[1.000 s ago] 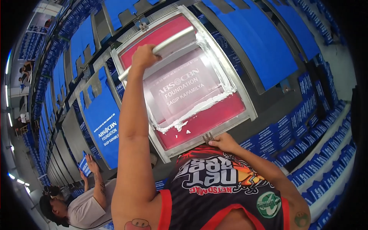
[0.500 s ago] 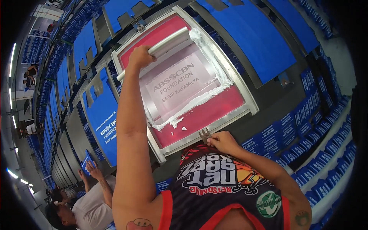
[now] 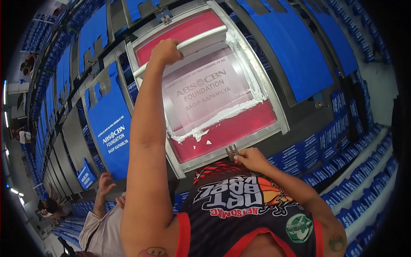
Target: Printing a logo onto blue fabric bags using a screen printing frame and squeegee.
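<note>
A silver-edged printing screen (image 3: 280, 112) with red mesh and a paler window lies before me, its lettering showing through. Thick white ink (image 3: 248, 78) lines the window's right and near sides, with small dabs on the red mesh. Across the far part of the screen lies a long metal squeegee (image 3: 203, 40). My left hand (image 3: 166, 52) is closed round its bar, left of the middle. At the near edge, my right hand (image 3: 252, 159) pinches a flat, pronged metal piece (image 3: 231, 152); whether that is fixed to the frame I cannot tell.
Blue printed sheets (image 3: 113, 132) lie on dark boards to the left, with further blue sheets (image 3: 289, 51) to the right. Stacks of small blue bags (image 3: 314, 147) fill racks at the right. Close by on the left, a co-worker's hand (image 3: 105, 185) is raised.
My view has shifted slightly; both my hands keep their holds, and the squeegee stays at the screen's far part. The co-worker's hands have drawn back from a small blue piece on the left.
</note>
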Motion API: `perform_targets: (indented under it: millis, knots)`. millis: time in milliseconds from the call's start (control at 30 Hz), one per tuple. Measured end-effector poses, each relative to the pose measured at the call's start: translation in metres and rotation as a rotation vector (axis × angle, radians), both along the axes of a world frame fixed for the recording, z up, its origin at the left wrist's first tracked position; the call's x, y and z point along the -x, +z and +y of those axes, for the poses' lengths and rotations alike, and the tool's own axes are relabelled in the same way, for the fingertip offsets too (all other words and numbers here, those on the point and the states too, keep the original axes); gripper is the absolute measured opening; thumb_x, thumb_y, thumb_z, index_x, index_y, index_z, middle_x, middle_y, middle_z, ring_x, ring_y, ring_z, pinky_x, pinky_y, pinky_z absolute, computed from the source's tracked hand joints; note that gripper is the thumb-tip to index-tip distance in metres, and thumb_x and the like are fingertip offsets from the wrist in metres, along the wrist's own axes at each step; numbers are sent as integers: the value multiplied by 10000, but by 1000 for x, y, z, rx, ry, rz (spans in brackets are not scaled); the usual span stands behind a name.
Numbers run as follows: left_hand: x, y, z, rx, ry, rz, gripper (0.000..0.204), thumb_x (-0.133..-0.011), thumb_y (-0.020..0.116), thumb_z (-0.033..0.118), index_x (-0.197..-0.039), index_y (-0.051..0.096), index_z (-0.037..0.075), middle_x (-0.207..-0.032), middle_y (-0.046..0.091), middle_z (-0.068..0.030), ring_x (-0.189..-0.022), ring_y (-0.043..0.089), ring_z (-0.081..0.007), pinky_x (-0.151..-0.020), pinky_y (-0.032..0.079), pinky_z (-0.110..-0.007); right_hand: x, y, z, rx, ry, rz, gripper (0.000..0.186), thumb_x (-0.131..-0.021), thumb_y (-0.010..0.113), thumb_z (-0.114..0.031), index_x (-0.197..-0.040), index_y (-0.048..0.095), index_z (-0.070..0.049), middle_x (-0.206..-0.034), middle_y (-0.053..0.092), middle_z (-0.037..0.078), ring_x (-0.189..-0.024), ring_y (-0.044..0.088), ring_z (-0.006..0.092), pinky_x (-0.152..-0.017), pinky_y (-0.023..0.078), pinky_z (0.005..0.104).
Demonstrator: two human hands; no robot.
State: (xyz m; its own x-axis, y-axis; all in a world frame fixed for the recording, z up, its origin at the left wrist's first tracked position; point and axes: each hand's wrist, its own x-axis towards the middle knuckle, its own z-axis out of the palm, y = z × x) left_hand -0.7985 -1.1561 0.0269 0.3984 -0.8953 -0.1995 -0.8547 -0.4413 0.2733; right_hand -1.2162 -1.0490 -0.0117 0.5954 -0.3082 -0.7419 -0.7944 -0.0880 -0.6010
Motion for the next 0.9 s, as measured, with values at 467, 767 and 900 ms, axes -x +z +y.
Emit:
perform_targets:
  millis: [467, 767, 900]
  knots:
    - [-3, -5, 2, 12, 28, -10, 489, -637, 752, 203, -1120, 677, 189, -1032, 684, -126, -983, 641, -317, -864, 508, -432, -205, -33, -84, 1130, 626, -394, 531, -828, 578, -539, -1263, 583, -236, -1179, 501, 147, -1147, 435, 300, -1039, 244, 580]
    - [-5, -4, 2, -24, 52, 13, 502, -645, 747, 196, -1140, 667, 187, -1029, 687, -110, -973, 647, -301, -847, 514, -434, -216, -41, -85, 1131, 669, -425, 505, -832, 561, -550, -1229, 603, -242, -1171, 486, 137, -1148, 426, 296, -1043, 225, 610]
    - [-4, -2, 1, -33, 41, 40, 426, -682, 584, 73, -1090, 680, 150, -1060, 675, -126, -1005, 639, -305, -858, 519, -426, -222, -41, -94, 1081, 550, -515, 390, -814, 646, -426, -1105, 629, -167, -1129, 504, 140, -1119, 444, 309, -1006, 288, 555]
